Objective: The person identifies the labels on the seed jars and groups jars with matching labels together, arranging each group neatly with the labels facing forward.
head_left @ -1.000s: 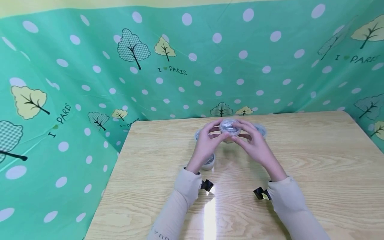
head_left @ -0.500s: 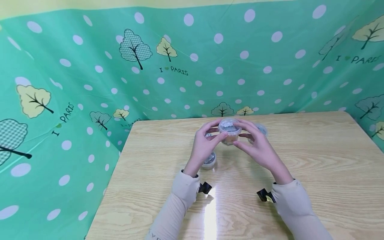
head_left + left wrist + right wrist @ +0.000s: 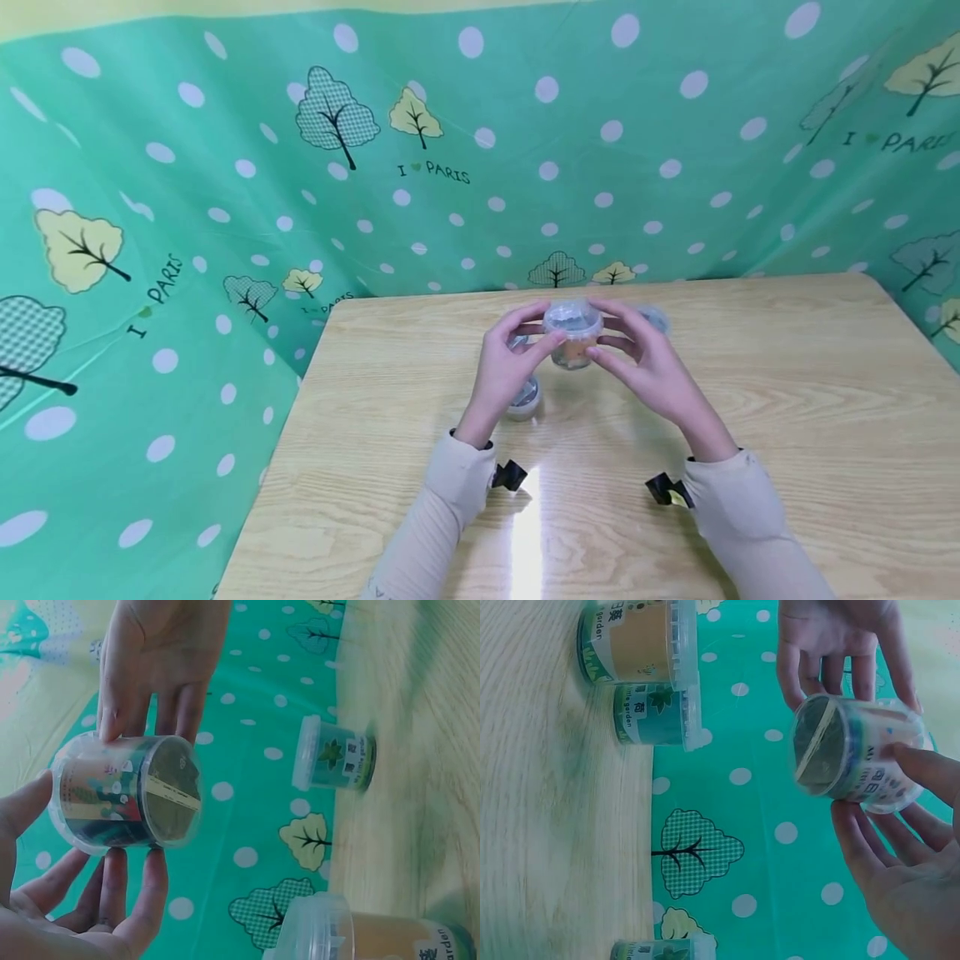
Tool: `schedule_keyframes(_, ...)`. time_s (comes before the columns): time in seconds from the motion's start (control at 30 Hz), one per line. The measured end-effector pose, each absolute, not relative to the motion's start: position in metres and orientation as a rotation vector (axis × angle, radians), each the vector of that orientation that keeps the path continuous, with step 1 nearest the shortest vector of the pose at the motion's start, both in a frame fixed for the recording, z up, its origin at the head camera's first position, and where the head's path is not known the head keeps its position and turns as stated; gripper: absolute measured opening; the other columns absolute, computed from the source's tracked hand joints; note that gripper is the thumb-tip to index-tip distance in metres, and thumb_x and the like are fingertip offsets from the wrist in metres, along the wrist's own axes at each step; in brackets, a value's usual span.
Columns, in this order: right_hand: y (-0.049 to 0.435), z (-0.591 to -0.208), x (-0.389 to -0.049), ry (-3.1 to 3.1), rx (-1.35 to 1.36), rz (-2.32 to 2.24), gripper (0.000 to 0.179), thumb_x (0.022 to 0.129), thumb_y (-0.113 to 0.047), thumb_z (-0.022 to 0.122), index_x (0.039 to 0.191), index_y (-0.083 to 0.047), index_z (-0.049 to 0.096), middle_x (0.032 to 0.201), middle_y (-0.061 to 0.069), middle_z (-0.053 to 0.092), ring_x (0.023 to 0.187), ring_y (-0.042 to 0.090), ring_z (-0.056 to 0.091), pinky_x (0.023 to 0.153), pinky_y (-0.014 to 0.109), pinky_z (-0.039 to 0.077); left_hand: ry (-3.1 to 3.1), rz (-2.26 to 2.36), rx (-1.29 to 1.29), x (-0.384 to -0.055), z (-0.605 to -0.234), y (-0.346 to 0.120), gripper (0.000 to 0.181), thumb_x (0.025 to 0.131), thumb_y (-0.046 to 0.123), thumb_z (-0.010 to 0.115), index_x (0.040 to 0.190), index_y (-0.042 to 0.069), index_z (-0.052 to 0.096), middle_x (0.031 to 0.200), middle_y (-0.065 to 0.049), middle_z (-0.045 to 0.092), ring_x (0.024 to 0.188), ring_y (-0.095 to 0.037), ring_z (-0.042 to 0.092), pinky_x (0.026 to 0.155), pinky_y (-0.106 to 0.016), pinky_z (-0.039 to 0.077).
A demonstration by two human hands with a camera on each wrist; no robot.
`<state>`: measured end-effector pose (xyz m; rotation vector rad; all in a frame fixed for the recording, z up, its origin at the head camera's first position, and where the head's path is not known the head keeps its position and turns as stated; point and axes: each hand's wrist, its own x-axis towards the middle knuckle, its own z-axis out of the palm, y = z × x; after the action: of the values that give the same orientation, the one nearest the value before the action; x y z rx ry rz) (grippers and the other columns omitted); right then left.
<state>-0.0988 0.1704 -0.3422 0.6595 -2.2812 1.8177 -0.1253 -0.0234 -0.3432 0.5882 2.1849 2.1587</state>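
A clear lidded plastic tub (image 3: 572, 333) hangs above the table, gripped from both sides. My left hand (image 3: 504, 360) holds its left side, thumb on the near face. On the opposite side, my right hand (image 3: 651, 360) holds it with thumb and fingers. A printed label wraps the tub in the left wrist view, and its clear base (image 3: 172, 792) shows dark contents and a pale strip. In the right wrist view the same tub (image 3: 877, 754) sits between the fingertips of both hands. The lid looks closed in the head view.
Similar tubs stand on the wooden table (image 3: 795, 400): one near my left wrist (image 3: 523, 402), one partly behind the left hand (image 3: 517, 342), one behind the right hand (image 3: 655, 320). One has an orange label (image 3: 637, 641). A green dotted curtain (image 3: 450, 233) hangs behind the table.
The held tub has tipped, so more of its side and less of its lid top shows in the head view. My right forearm has shifted slightly rightward, my left slightly leftward.
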Motion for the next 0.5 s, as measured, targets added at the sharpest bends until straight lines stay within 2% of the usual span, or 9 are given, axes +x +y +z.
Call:
schedule_keyframes(0.33, 0.173, -0.350, -0.099, -2.280, 0.634, 1.885, 0.054, 0.083, 0.007, 0.061, 0.133, 0.003, 0.041, 0.133, 0.017, 0.041, 0.115, 0.035, 0.046, 0.093, 0.035, 0.046, 2.207, 2.123, 0.547, -0.121, -0.347, -0.025, 0.043, 0.086, 0.017, 0.066, 0.124, 0.000, 0.054, 0.121, -0.012, 0.054, 0.101, -0.026, 0.056, 0.081, -0.030, 0.053)
schedule_keyframes(0.5, 0.174, -0.357, -0.103, -2.252, 0.648, 1.938, 0.054, 0.083, 0.006, 0.062, 0.133, 0.000, 0.041, 0.133, 0.015, 0.041, 0.117, 0.033, 0.045, 0.093, 0.031, 0.047, 2.217, 2.122, 0.530, -0.122, -0.348, -0.025, 0.043, 0.086, 0.018, 0.066, 0.124, 0.001, 0.054, 0.120, -0.012, 0.054, 0.101, -0.026, 0.056, 0.080, -0.030, 0.054)
